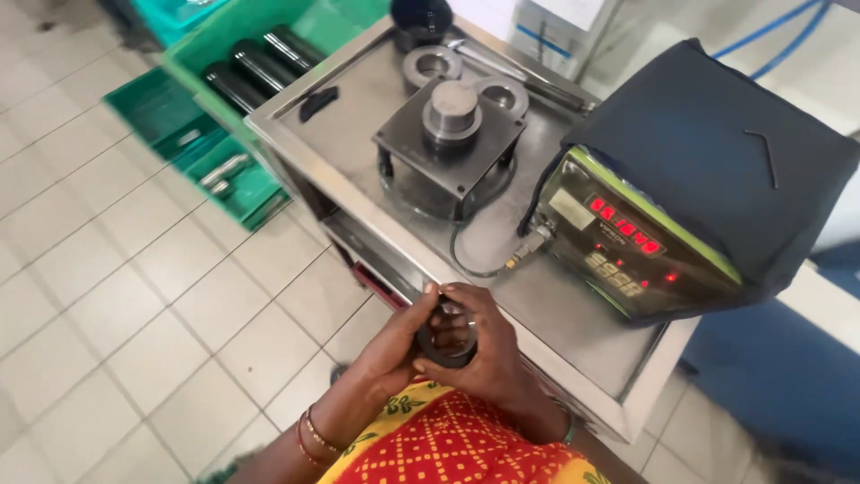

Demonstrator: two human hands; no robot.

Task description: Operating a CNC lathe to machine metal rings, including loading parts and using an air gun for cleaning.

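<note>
Both hands clasp a dark metal ring (445,336) at the near edge of the steel surface (555,314). The left hand (399,336) cups it from the side; the right hand (484,354) has its grip clenched over the top. Beyond the ring, bare steel runs to the square press fixture (450,134); the covered meter box (654,224) stands to its right.

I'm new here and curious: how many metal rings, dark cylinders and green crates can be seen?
Metal rings: 3, one in both hands, two on the steel table
Dark cylinders: 3
Green crates: 3
Total: 9
</note>
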